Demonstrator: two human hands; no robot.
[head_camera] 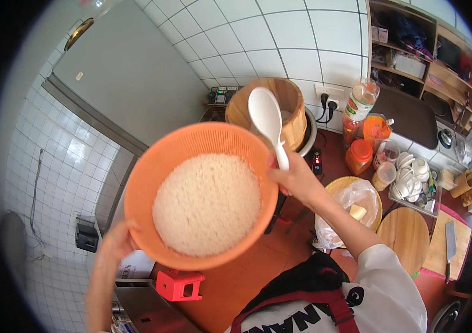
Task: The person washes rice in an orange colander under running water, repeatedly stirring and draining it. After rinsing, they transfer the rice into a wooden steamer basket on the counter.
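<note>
An orange plastic colander (194, 133) is held up in front of me, with white rice (207, 204) over its bottom. My left hand (119, 241) grips its rim at the lower left and looks slightly blurred. On the right side of the rim is my right hand (294, 177), which also clasps the handle of a white rice paddle (266, 112). The paddle's bowl points up and away from me. Just behind the colander stands a round wooden steamer barrel (298, 100), partly hidden by the colander and paddle. Some pale content shows inside the barrel.
A control panel (317, 161) with lit digits sits beside the barrel. Rightward are a plastic-lined basket (379, 195), jars, a bin of white spoons (406, 179), a round wooden board (404, 237) and a cleaver (450, 241) on a cutting board. A red stool (180, 286) stands on the floor.
</note>
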